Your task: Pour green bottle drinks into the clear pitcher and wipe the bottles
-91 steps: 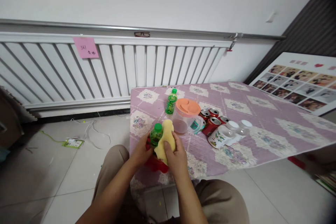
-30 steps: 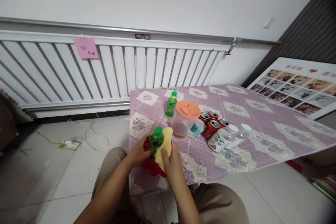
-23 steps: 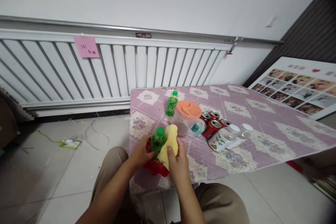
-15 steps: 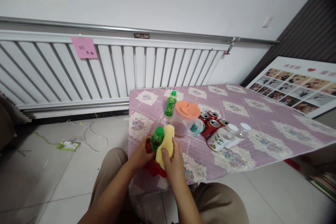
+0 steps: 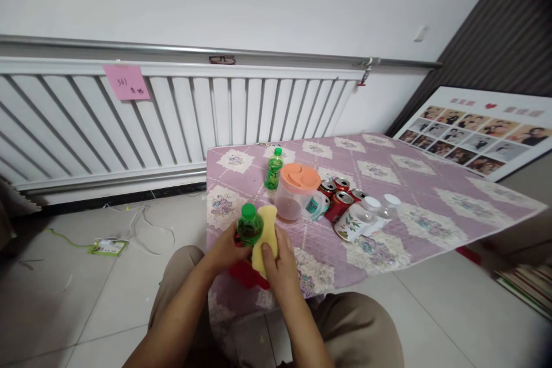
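My left hand (image 5: 227,251) is closed around a green-capped drink bottle (image 5: 250,227), held roughly upright at the near edge of the table. In my right hand (image 5: 282,264) is a yellow sponge (image 5: 266,236), its flat side against or very close to the bottle's right side. Below both hands lies a red object (image 5: 249,275), mostly covered by them, so its kind is hard to make out. A second green drink bottle (image 5: 273,169) stands farther back, beside a clear plastic jug (image 5: 290,202) with an orange lid.
Right of the jug are several red drink cans (image 5: 340,204) and two white-capped bottles (image 5: 359,219). They stand on a purple flowered tablecloth (image 5: 319,236). A white radiator (image 5: 181,121) runs behind, and a photo board (image 5: 470,132) leans at the right. Cables (image 5: 142,221) lie on the floor.
The bottle has risen a little out from behind the sponge and leans slightly differently. Both hands keep their holds. The whole view has shifted slightly.
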`<state>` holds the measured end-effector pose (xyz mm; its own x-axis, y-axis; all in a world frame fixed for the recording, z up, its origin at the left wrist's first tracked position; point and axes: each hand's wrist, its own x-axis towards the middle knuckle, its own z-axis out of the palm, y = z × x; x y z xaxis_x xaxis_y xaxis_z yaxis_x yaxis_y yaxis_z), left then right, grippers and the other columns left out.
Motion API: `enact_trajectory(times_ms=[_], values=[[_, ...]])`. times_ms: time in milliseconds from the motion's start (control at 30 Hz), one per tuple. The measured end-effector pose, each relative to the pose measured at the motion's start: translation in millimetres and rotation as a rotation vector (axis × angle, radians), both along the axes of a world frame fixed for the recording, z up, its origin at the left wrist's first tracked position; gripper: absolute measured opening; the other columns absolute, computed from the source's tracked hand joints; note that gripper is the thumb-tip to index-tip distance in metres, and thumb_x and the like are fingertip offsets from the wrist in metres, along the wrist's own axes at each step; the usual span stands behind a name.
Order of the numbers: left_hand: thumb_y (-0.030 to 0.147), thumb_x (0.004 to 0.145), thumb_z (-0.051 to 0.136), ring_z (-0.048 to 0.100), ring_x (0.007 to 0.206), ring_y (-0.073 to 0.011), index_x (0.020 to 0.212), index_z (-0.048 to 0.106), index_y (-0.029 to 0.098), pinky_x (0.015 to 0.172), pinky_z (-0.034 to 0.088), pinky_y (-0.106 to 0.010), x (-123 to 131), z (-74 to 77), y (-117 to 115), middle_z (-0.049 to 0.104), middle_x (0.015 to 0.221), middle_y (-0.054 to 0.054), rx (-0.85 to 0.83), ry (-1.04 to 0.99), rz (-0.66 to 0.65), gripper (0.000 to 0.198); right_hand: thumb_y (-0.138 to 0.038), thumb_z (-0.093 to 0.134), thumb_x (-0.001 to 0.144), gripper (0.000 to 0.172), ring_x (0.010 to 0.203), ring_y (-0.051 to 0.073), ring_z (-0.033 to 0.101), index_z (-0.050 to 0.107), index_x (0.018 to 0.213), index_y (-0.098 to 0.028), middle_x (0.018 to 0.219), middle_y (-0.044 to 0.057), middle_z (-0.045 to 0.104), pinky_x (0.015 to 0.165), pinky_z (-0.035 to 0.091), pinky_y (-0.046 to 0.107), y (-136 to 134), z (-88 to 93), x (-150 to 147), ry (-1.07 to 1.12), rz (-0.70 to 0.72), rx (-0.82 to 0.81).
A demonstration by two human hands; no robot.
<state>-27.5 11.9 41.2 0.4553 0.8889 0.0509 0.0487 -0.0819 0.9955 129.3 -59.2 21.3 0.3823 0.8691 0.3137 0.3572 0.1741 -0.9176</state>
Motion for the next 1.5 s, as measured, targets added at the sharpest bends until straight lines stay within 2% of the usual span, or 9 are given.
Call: enact_trajectory(times_ms=[133,300,533,733,967,1067,1167,1333,1500], values=[[0.023,0.062,0.086,0.071,0.107,-0.0308,0.118,0.061,0.016,0.1,0.055,-0.047,-7,12.8,0,0.075,0.116,-0.011,-0.055,-0.026,0.046,0.062,-0.046,0.062,0.086,0.055,0.131,0.03,0.057,0.061,0.135,-0.02,0.139,0.014,0.064,0.115,0.04,0.052,5,-6.3,9,0.24,0.014,-0.095],[0.03,0.057,0.09,0.073,0.102,-0.0308,0.11,0.061,0.017,0.096,0.058,-0.046,-4,22.9,-3,0.078,0.107,-0.009,-0.159,-0.186,0.143,0.061,-0.054,0.054,0.092,0.054,0.102,0.029,0.074,0.06,0.133,-0.02,0.12,0.012,0.075,0.087,0.06,0.047,2,-11.1,8,0.506,0.091,-0.186],[0.037,0.058,0.09,0.071,0.111,-0.0317,0.112,0.06,0.017,0.101,0.055,-0.048,9,25.6,-2,0.075,0.113,-0.011,-0.08,-0.165,0.266,0.065,-0.064,0.063,0.084,0.054,0.094,0.027,0.077,0.07,0.112,-0.019,0.099,0.011,0.08,0.088,0.059,0.046,-14,2.5,-5,0.781,0.236,-0.259],[0.039,0.055,0.09,0.073,0.103,-0.0305,0.109,0.057,0.018,0.096,0.057,-0.048,8,26.1,5,0.076,0.106,-0.009,-0.061,-0.139,0.378,0.067,-0.053,0.072,0.081,0.047,0.083,0.025,0.076,0.071,0.115,-0.022,0.097,0.007,0.08,0.08,0.06,0.041,-40,13.5,19,0.835,0.243,-0.293],[0.035,0.059,0.092,0.075,0.102,-0.0296,0.113,0.059,0.02,0.094,0.06,-0.044,12,17.4,2,0.077,0.102,-0.008,-0.039,-0.021,0.402,0.065,-0.052,0.065,0.085,0.058,0.097,0.029,0.074,0.062,0.135,-0.022,0.122,0.011,0.074,0.084,0.06,0.046,-70,18.8,98,0.316,-0.001,-0.247],[0.036,0.058,0.091,0.075,0.099,-0.0295,0.109,0.059,0.02,0.092,0.061,-0.045,19,13.9,-2,0.077,0.101,-0.007,-0.053,-0.014,0.398,0.063,-0.042,0.063,0.085,0.05,0.116,0.031,0.067,0.067,0.13,-0.022,0.128,0.012,0.071,0.102,0.053,0.05,-72,8.2,122,-0.125,-0.158,-0.164],[0.037,0.055,0.091,0.076,0.096,-0.0296,0.104,0.058,0.02,0.093,0.06,-0.046,30,11.8,-7,0.077,0.099,-0.007,-0.086,-0.039,0.364,0.061,-0.035,0.061,0.085,0.047,0.117,0.032,0.066,0.069,0.13,-0.022,0.124,0.014,0.071,0.105,0.05,0.054,-64,-13.5,119,-0.366,-0.148,-0.163],[0.035,0.058,0.089,0.075,0.1,-0.0305,0.104,0.058,0.02,0.095,0.058,-0.047,50,10.7,-18,0.077,0.102,-0.009,-0.116,-0.017,0.275,0.057,-0.033,0.073,0.077,0.053,0.129,0.041,0.059,0.072,0.128,-0.021,0.136,0.019,0.066,0.107,0.047,0.061,-50,-46.5,92,-0.403,-0.07,-0.238],[0.034,0.059,0.085,0.072,0.102,-0.0329,0.105,0.06,0.021,0.094,0.056,-0.046,73,12.5,-31,0.076,0.105,-0.009,-0.097,0.056,0.185,0.054,-0.039,0.066,0.084,0.058,0.132,0.036,0.058,0.062,0.138,-0.018,0.14,0.019,0.064,0.113,0.042,0.061,-56,-31.6,101,-0.244,-0.122,-0.159]])
